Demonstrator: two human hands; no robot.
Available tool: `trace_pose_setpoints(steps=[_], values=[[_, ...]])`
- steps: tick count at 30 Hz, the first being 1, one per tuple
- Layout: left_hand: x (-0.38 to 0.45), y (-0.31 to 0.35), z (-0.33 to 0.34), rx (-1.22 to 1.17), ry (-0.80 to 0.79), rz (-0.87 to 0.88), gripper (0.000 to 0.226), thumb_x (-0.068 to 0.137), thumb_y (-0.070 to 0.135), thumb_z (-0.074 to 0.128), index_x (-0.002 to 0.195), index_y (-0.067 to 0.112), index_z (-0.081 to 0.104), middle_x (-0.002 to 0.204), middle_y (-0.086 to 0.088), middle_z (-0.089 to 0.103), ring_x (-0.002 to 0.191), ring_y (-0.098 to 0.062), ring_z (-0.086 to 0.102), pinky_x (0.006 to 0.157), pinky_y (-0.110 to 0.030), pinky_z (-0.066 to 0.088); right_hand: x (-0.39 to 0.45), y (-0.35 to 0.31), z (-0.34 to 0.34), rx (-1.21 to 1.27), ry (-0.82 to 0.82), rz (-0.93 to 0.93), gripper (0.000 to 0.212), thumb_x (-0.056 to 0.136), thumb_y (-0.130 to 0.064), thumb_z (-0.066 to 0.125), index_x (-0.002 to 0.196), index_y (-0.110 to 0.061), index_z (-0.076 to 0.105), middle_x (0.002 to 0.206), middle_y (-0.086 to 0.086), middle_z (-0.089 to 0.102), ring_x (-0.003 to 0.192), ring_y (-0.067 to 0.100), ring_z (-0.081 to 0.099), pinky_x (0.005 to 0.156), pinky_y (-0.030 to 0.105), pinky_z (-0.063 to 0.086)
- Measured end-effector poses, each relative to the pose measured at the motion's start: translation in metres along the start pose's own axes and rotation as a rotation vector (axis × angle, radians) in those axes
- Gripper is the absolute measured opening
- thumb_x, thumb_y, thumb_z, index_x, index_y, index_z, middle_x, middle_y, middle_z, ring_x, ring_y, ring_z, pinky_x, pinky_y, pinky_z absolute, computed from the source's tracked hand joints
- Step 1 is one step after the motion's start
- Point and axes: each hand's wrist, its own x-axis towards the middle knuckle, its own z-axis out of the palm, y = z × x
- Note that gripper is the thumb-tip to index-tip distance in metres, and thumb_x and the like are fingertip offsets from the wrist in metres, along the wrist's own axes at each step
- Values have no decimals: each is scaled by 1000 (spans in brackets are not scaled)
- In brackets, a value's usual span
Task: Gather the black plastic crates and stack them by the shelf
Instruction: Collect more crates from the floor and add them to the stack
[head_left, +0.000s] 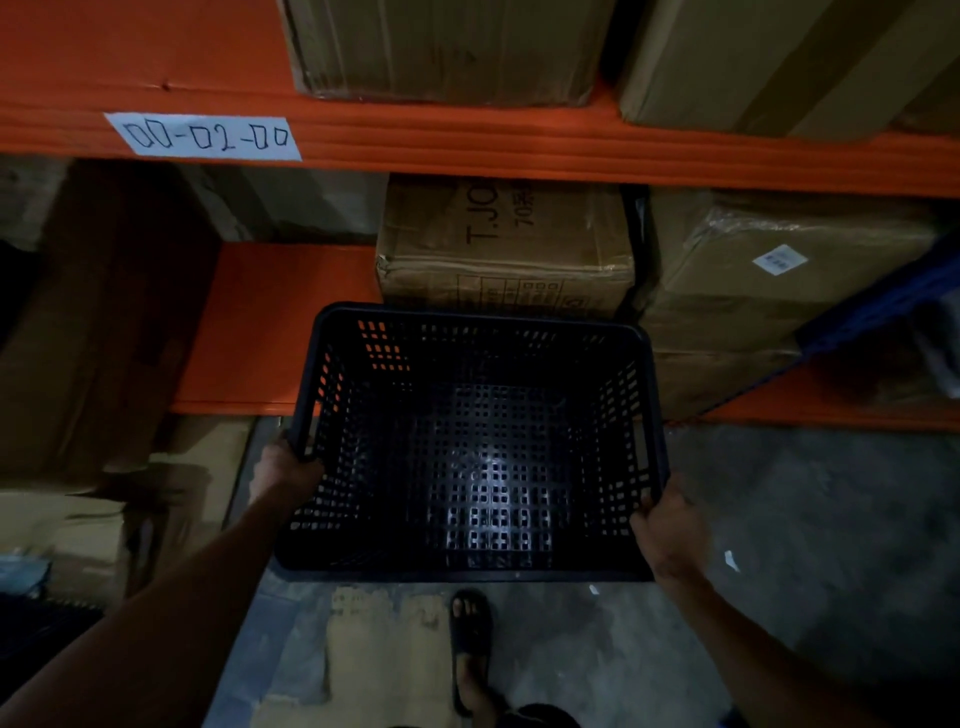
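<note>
Both grips are closed on one black plastic crate (472, 447): the left hand (284, 470) clasps the rim of its left side wall, fingers curled over the edge near the handle slot, and the right hand (670, 530) clamps the rim at the near right corner, thumb on the outer face. Held between the two bare forearms, the crate is open side up and empty, its perforated floor and walls catching a dull glare. It sits in front of an orange steel shelf (467, 140), its far rim overlapping the lower orange shelf level (270, 322); whether it rests on the floor or hangs clear of it cannot be told from this angle.

Just behind the far rim stands a cardboard carton (504, 244) printed with "T.JO" on its face. Beside it to the right is a second carton wrapped in clear film (753, 291), bearing a small white sticker (779, 259). More cartons (447, 47) fill the upper level. A white paper label (205, 136) hand-lettered "00-02-00" is stuck on the upper beam. A dark blue bar (872, 306) slants across the right side.

Below the crate, a foot in a dark sandal (470, 639) stands on the grey concrete floor (810, 519), next to a flattened piece of cardboard (374, 649). Bits of white litter (731, 561) lie near the right wrist.
</note>
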Motion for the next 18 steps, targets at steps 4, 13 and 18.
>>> trace_pose_setpoints(steps=[4, 13, 18], values=[[-3, 3, 0, 23, 57, -45, 37, 74, 26, 69, 110, 19, 63, 98, -18, 69, 91, -38, 66, 82, -52, 55, 0, -7, 0, -37, -14, 37, 46, 78, -13, 64, 117, 1, 44, 98, 30, 66, 91, 45, 64, 77, 46, 52], [-12, 11, 3, 78, 100, -21, 47, 73, 22, 68, 119, 16, 58, 103, -21, 68, 95, -41, 65, 82, -50, 54, -5, -4, -1, -46, -8, 30, 46, 81, -14, 62, 119, -1, 40, 105, 30, 63, 95, 46, 63, 79, 47, 49], [-15, 14, 3, 95, 108, -57, 48, 73, 22, 69, 119, 12, 59, 105, -23, 67, 97, -42, 65, 83, -52, 54, 4, 2, -4, -48, -34, -60, 36, 86, -13, 58, 117, 3, 49, 108, 31, 65, 98, 44, 64, 85, 46, 51]])
